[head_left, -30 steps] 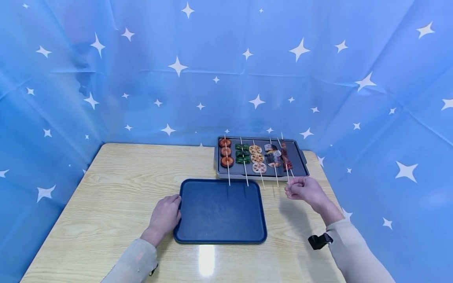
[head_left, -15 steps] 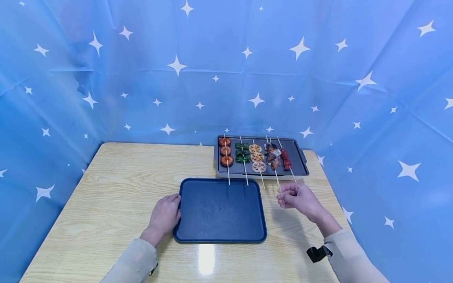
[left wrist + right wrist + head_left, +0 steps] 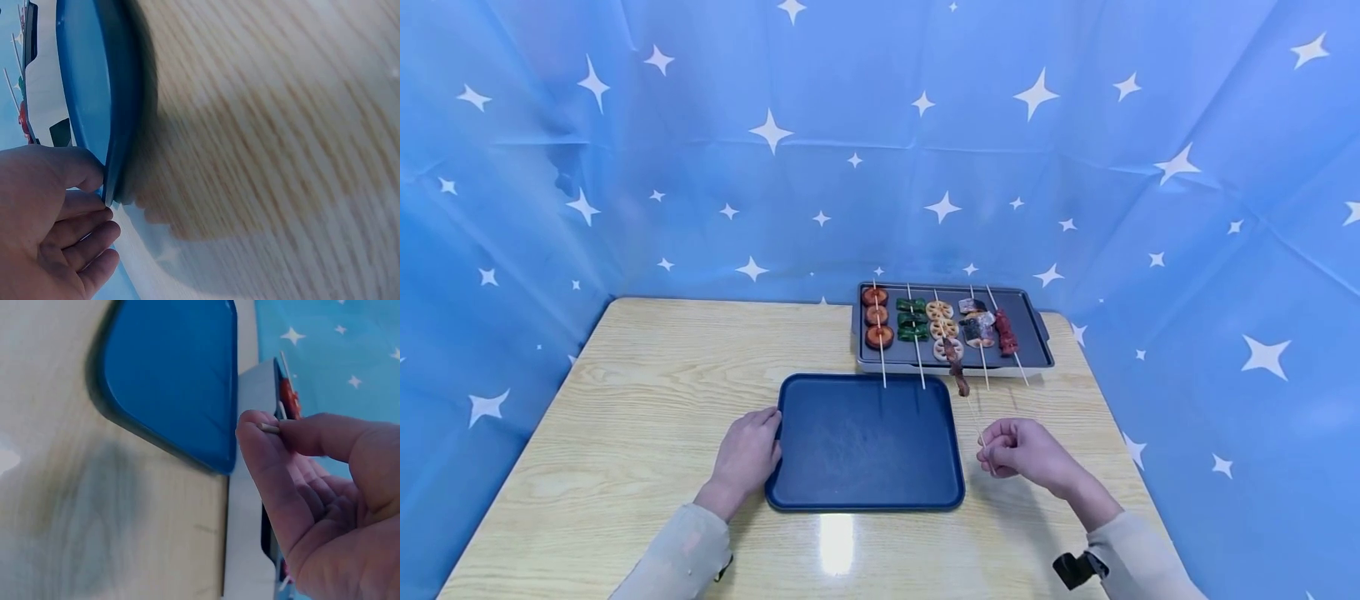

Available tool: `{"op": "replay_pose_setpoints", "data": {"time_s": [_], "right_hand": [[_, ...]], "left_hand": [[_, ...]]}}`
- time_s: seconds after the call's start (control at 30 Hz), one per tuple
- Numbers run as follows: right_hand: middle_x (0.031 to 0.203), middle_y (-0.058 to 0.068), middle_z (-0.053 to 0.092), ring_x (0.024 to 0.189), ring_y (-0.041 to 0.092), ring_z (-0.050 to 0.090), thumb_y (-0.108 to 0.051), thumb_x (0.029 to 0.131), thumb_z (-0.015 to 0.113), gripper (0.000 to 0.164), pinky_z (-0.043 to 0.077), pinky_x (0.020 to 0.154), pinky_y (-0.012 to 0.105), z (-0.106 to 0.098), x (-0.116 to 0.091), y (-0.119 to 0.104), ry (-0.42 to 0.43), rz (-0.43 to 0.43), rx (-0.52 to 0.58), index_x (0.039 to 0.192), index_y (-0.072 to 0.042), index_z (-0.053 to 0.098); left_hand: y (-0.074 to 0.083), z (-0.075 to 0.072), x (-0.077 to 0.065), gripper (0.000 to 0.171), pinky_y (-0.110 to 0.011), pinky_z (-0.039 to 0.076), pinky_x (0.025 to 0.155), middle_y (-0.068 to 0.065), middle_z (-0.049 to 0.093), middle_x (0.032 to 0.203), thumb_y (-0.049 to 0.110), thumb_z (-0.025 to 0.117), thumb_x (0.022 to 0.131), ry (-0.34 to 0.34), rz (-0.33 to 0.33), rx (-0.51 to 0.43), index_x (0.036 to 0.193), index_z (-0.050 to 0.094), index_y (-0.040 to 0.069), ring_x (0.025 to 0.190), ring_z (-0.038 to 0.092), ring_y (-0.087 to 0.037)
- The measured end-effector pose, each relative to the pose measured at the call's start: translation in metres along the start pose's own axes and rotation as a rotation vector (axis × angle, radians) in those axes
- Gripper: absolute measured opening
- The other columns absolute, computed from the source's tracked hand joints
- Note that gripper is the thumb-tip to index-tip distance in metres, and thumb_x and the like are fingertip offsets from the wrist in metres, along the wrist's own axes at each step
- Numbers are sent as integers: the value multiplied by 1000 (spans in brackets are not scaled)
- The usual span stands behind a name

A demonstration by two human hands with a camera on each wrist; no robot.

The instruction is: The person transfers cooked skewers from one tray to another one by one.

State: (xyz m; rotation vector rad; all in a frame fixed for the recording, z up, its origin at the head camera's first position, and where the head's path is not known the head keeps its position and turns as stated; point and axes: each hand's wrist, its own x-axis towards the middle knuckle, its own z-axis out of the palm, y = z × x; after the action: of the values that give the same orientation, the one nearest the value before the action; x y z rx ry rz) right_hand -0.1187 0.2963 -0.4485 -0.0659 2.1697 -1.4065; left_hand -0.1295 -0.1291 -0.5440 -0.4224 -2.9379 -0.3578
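My right hand (image 3: 1021,454) pinches the stick of a brown meat skewer (image 3: 957,377) between thumb and fingertips. The skewer's far end overlaps the lotus root skewer (image 3: 942,310) in the head view. In the right wrist view the stick's end (image 3: 267,428) pokes out between thumb and forefinger. My left hand (image 3: 747,457) grips the left edge of a blue tray (image 3: 865,442), its thumb and forefinger at the rim in the left wrist view. The tray holds nothing.
A dark grill plate (image 3: 1032,337) stands behind the tray. Across it lie a round orange-brown slice skewer (image 3: 877,316), a green pepper skewer (image 3: 913,319), a silvery-dark fish-like skewer (image 3: 977,327) and a red meat skewer (image 3: 1006,333). A starry blue curtain (image 3: 850,192) surrounds the wooden table (image 3: 647,400).
My right hand has lifted the brown meat skewer from beside the red one and carried it left and toward me, off the grill's right part. My left hand stays on the tray.
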Motion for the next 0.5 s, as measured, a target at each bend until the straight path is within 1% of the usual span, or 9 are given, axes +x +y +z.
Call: {"op": "replay_pose_setpoints", "data": {"time_s": [0.17, 0.3, 0.5], "right_hand": [[88, 15, 71, 84, 21, 68, 0, 92, 53, 18, 61, 70, 32, 8, -6, 8, -41, 12, 19, 105, 13, 53], [84, 13, 70, 81, 20, 67, 0, 92, 53, 15, 60, 67, 31, 13, -12, 15, -76, 14, 28, 101, 11, 54], [81, 13, 69, 74, 16, 64, -1, 93, 54, 14, 59, 63, 27, 17, -19, 24, -106, 17, 51, 100, 11, 53]], "left_hand": [[0, 0, 0, 45, -48, 51, 100, -21, 64, 126, 13, 71, 82, 2, 2, -7, 122, 64, -6, 114, 62, -36], [-1, 0, 0, 46, -48, 50, 101, -21, 64, 126, 13, 71, 82, -6, -3, -10, 123, 63, -6, 115, 61, -36], [-1, 1, 1, 46, -48, 50, 102, -20, 63, 128, 14, 70, 83, -13, -5, -6, 124, 63, -6, 116, 61, -35]]}}
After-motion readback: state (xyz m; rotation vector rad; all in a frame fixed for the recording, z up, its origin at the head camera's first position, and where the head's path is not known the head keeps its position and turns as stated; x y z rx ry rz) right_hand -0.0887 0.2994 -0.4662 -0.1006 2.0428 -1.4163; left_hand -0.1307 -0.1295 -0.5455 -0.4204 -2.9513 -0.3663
